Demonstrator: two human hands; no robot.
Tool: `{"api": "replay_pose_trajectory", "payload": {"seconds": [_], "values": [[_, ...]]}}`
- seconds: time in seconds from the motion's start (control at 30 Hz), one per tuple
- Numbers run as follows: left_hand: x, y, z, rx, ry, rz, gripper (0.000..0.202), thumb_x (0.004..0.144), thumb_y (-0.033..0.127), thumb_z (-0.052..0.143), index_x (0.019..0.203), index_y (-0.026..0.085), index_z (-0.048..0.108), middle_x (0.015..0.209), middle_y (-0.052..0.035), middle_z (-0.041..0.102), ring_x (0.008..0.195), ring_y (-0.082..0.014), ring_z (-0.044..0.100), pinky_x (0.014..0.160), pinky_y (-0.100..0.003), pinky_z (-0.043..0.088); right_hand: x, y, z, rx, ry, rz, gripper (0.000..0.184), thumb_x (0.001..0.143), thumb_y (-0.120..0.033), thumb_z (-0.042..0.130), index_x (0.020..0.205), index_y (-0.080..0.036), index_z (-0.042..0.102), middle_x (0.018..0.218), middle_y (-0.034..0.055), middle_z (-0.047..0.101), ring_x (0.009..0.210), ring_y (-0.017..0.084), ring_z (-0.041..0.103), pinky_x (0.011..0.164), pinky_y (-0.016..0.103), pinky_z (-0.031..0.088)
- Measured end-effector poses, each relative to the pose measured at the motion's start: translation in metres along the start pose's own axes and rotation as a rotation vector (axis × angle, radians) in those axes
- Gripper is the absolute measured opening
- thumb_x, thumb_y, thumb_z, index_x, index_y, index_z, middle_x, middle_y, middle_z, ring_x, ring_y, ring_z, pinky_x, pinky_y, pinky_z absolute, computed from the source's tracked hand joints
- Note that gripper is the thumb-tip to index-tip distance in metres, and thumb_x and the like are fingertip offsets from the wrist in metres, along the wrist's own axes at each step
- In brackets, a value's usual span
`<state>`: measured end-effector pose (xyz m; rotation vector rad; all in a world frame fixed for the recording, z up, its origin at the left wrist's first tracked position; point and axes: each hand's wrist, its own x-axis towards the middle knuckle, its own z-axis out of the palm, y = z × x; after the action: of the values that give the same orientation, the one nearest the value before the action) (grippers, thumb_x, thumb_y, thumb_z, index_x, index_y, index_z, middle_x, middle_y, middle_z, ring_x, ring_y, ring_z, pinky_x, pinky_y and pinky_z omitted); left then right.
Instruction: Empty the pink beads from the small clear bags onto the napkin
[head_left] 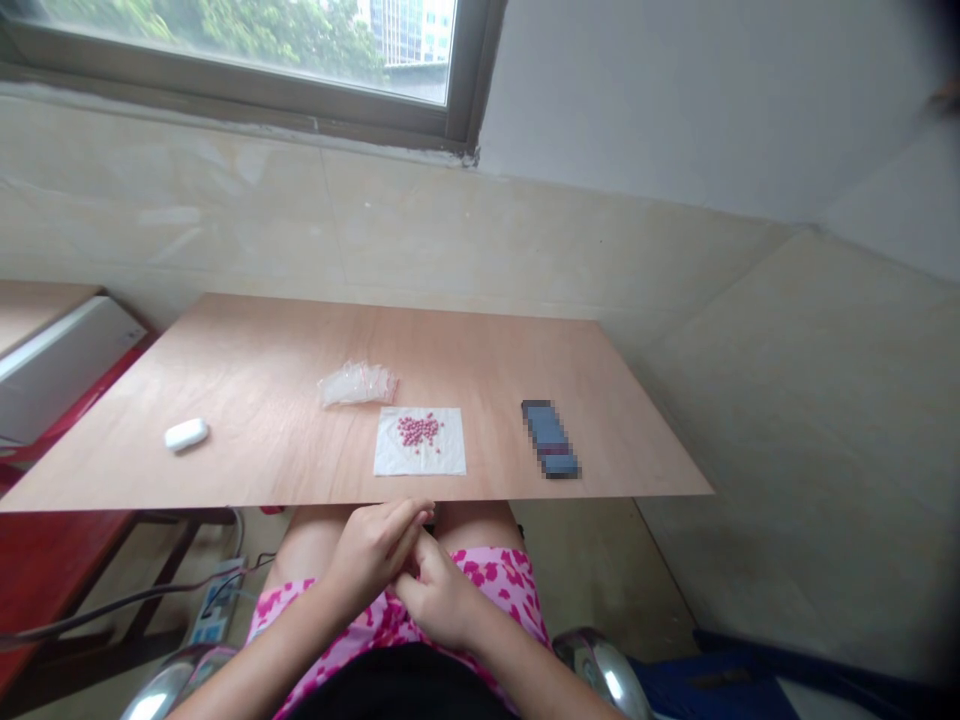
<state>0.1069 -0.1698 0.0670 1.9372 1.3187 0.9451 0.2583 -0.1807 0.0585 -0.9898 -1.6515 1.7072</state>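
Note:
Over my lap, just below the table's front edge, my left hand (384,538) and my right hand (442,592) are clasped together. The fingers of both are closed and pressed against each other, partly hidden by the overlap; no object shows between them. Nearest to them on the table, a white paper napkin (390,458) lies flat. A loose cluster of small pink-red beads or pills (418,430) is spread on it. Behind the napkin, slightly left, lies a bunch of clear plastic zip bags (358,384).
A phone (551,440), blurred out, lies right of the napkin on the wooden tabletop (262,440). At the left is a white earbud case (186,434). Tiled wall (525,240) and a window (300,50) stand behind. Cables (135,602) run at lower left.

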Motion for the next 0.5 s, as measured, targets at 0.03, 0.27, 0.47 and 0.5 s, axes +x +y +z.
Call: {"api": "replay_pose_trajectory", "payload": {"seconds": [0.03, 0.27, 0.47, 0.5], "values": [[-0.001, -0.001, 0.001, -0.002, 0.02, 0.014, 0.027, 0.105, 0.03, 0.049, 0.115, 0.022, 0.073, 0.102, -0.0092, 0.078, 0.094, -0.025, 0.073, 0.085, -0.035, 0.055, -0.001, -0.003, 0.0, -0.019, 0.001, -0.022, 0.042, 0.084, -0.005, 0.053, 0.123, -0.017, 0.06, 0.111, 0.0073, 0.067, 0.103, 0.026, 0.065, 0.091, 0.038, 0.055], [0.001, -0.005, 0.009, -0.644, 0.112, -0.329, 0.053, 0.104, 0.06, 0.039, 0.119, 0.019, 0.07, 0.119, -0.0139, 0.07, 0.111, -0.0316, 0.065, 0.101, -0.047, 0.051, -0.007, -0.007, 0.001, -0.175, 0.069, -0.314, 0.062, 0.087, -0.008, 0.056, 0.146, -0.025, 0.044, 0.148, 0.0149, 0.049, 0.105, 0.022, 0.067, 0.092, 0.038, 0.059], [0.005, -0.007, 0.018, -1.159, 0.028, -0.489, 0.053, 0.098, 0.051, 0.061, 0.142, 0.025, 0.052, 0.105, -0.0103, 0.072, 0.093, -0.0246, 0.068, 0.082, -0.038, 0.054, -0.017, 0.01, 0.012, -0.272, 0.01, -0.489, 0.096, 0.082, -0.013, 0.061, 0.164, -0.028, 0.013, 0.116, 0.0102, 0.071, 0.074, 0.02, 0.07, 0.079, 0.04, 0.062], [0.004, -0.005, 0.019, -1.143, -0.055, -0.471, 0.056, 0.095, 0.048, 0.066, 0.144, 0.026, 0.051, 0.109, -0.0108, 0.072, 0.097, -0.0257, 0.068, 0.082, -0.038, 0.054, -0.018, 0.007, 0.011, -0.296, -0.01, -0.506, 0.099, 0.081, -0.014, 0.063, 0.164, -0.028, 0.013, 0.123, 0.0122, 0.07, 0.075, 0.021, 0.07, 0.082, 0.042, 0.062]]}}
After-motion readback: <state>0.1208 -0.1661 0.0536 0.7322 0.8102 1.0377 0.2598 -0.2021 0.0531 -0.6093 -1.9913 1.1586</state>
